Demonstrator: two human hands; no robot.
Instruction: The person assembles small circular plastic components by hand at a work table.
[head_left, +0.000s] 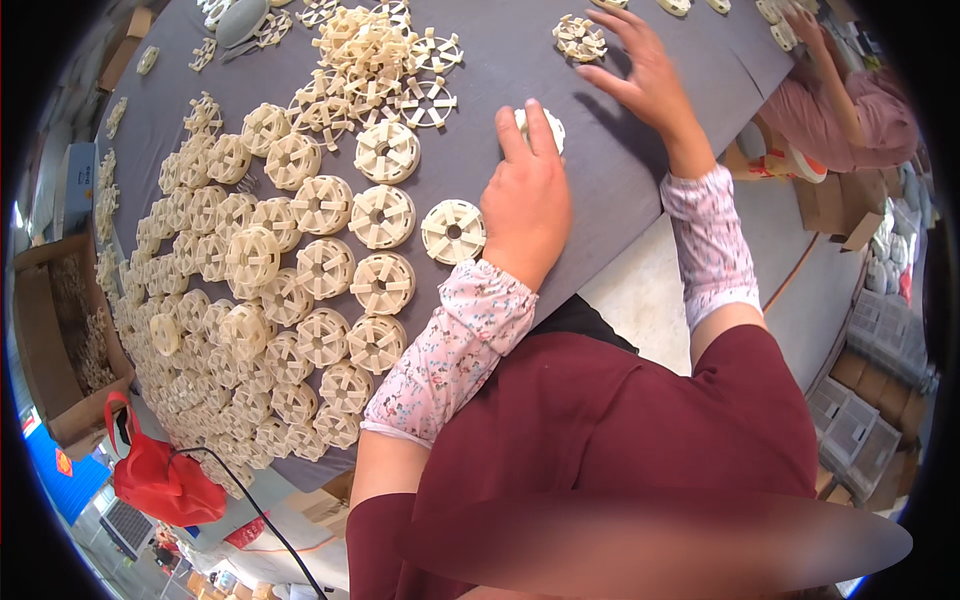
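My left hand [527, 205] lies over a round cream plastic piece [556, 132] on the grey tabletop, fingers curved across it and closed on it; most of the piece and the thumb are hidden. My right hand [640, 85] is open over the table farther right, thumb and fingers apart. Just left of its fingertips sits a loose cream spoked ring [580, 38], not gripped. Beside my left wrist lies a thick spoked cream wheel [454, 232], apart from the hand.
Rows of similar cream wheels [382, 217] cover the table's left side. A heap of thin spoked rings [365, 50] lies at the far middle. A red bag [165, 475] hangs at the lower left near a cardboard box [60, 350]. Another person's arm [838, 85] is at the far right.
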